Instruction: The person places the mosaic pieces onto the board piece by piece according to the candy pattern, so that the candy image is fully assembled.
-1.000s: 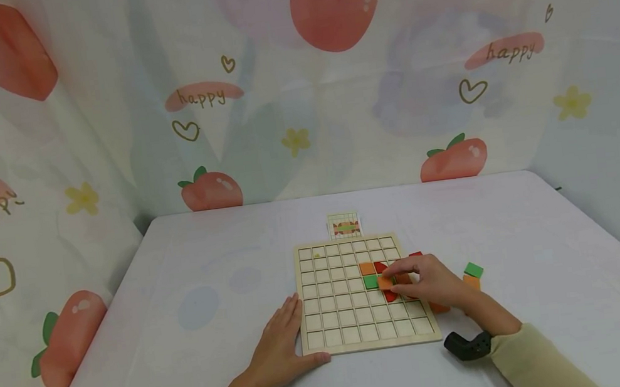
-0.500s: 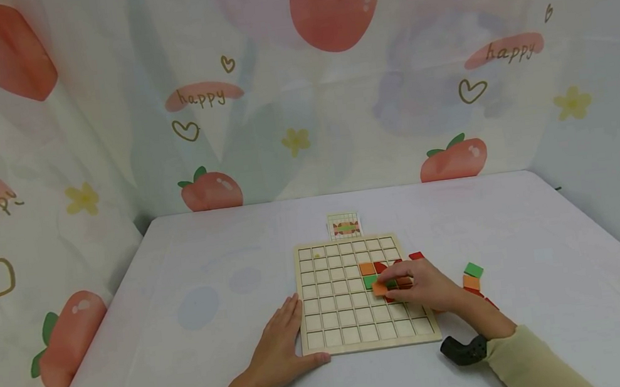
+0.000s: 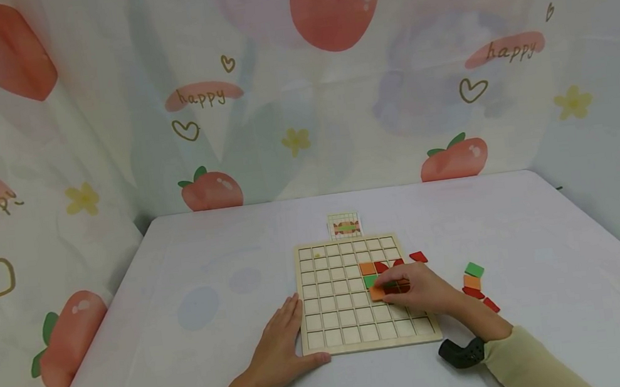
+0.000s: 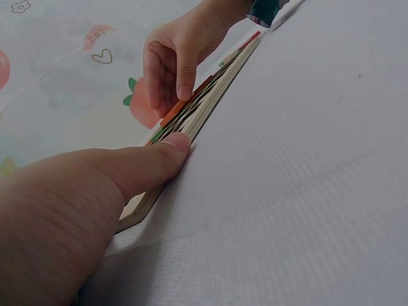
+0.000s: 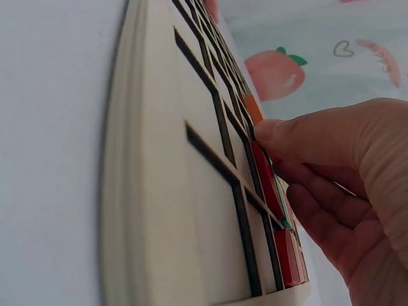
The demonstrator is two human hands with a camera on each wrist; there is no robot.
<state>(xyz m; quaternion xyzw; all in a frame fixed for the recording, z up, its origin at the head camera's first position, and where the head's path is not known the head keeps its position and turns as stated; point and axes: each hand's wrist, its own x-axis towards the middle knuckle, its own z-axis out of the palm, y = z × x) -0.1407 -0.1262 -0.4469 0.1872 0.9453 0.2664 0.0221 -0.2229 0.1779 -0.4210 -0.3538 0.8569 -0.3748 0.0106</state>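
Note:
My right hand [image 3: 419, 286] pinches an orange square tile [image 3: 377, 293] between thumb and fingers, low over a cell of the wooden grid board [image 3: 341, 338]. In the right wrist view the same orange tile [image 5: 253, 109] shows at the thumb tip, with a red tile [image 5: 268, 182] in the cells beside it. Directly behind the held tile lies a green tile [image 3: 370, 282], and behind that another orange tile [image 3: 367, 268]. My left hand [image 3: 278, 348] lies along the board's left edge, fingers extended. Its thumb [image 4: 153, 167] touches the front corner. The right hand hides some tiles.
A small pattern card [image 3: 345, 226] lies behind the board. To the right are loose tiles: a green one [image 3: 474, 269], an orange one [image 3: 472, 282] and red ones, with another red piece [image 3: 418, 257] beside the board. A black device [image 3: 463, 353] sits at my right wrist.
My right hand has carried the orange tile leftward and slightly toward me, down to the cell in front of the green tile. The left hand stays still at the board's edge.

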